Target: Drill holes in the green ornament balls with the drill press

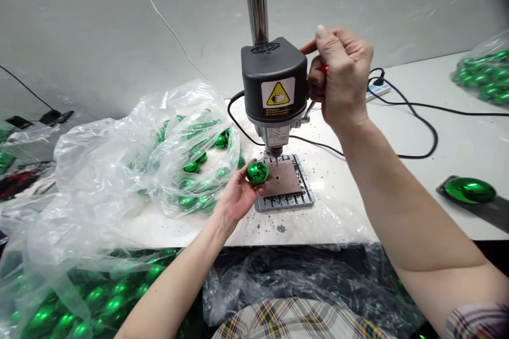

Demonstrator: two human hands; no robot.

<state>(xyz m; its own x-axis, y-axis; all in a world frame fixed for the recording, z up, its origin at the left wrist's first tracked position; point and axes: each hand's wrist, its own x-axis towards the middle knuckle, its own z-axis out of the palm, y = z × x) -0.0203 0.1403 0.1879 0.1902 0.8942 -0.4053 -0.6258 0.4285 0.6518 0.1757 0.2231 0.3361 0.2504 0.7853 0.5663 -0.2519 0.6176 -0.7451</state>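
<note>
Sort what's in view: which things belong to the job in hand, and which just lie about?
In the job:
Left hand, holding shiny green round ball
Right hand, gripping red knob on black drill press
Flat brown board

Apparently lying about:
Shiny green oval object
Thin white cable

On the near side of the drill press's black housing [254, 74], a white sticker [292, 87] bears a yellow warning triangle [279, 94] with a black-edged hand pictogram. Yellow lettering [277, 112] under it is too small to read, as is the print on the pale label [275, 134] below.
</note>
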